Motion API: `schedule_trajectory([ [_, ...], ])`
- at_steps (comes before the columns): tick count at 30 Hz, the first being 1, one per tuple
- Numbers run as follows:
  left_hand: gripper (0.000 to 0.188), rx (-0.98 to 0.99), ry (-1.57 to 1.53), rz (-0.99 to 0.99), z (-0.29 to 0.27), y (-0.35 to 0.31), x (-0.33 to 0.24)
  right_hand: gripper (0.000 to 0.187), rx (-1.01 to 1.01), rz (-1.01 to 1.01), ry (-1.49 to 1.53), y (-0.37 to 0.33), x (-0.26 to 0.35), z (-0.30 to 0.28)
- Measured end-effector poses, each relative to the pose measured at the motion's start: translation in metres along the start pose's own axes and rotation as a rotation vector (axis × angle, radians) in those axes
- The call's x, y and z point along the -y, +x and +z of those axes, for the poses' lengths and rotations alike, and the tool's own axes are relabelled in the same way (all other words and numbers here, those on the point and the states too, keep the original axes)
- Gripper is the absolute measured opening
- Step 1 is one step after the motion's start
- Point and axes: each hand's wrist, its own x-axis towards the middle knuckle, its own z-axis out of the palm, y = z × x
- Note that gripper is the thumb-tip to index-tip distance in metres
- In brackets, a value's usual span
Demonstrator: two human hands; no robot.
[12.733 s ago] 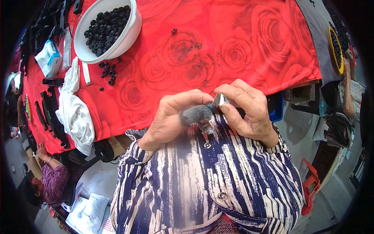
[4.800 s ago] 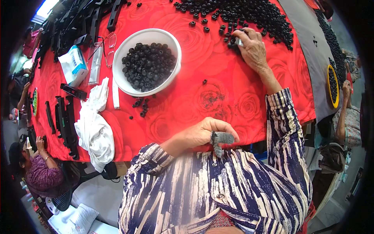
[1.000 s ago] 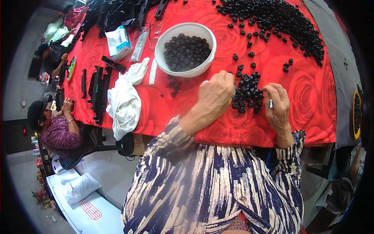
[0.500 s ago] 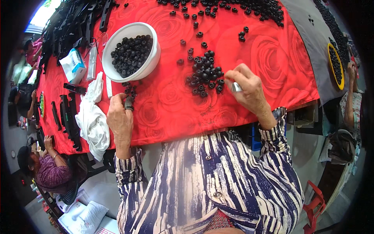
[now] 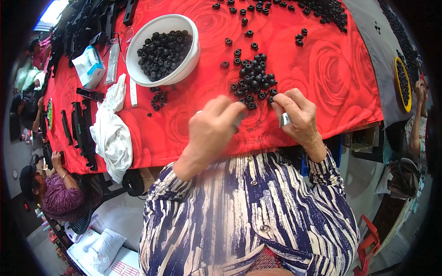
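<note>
My right hand is closed at the right edge of a loose pile of small round black parts, each with a hole. A small silver piece shows between its curled fingers; its kind is not clear. One black part sits right at the fingertips, and I cannot tell whether they grip it. My left hand is smeared by motion just left of the pile, with something dark at its fingertips. Up and to the left stands a white bowl with many of the same parts, and several spilled ones lie below its rim.
A red rose-patterned cloth covers the table. At left are a white rag, long black plastic pieces and a blue-and-white packet. More black parts spread at the far side. Other people sit left and right, near a yellow-rimmed tray.
My left hand has swung right, from the spilled parts below the bowl to the pile's near side. My right hand stays by the pile. The whole view has shifted slightly.
</note>
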Motion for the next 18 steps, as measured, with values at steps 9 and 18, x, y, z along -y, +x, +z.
schedule_trajectory([
  [9,0.021,0.205,0.081,0.044,0.029,0.019,-0.003,0.02,-0.064,0.079,-0.004,-0.01,-0.005,0.001],
  [18,0.024,0.381,-1.875,-0.782,-0.007,-0.005,-0.001,0.032,-0.06,0.183,0.347,-0.004,0.035,-0.003],
])
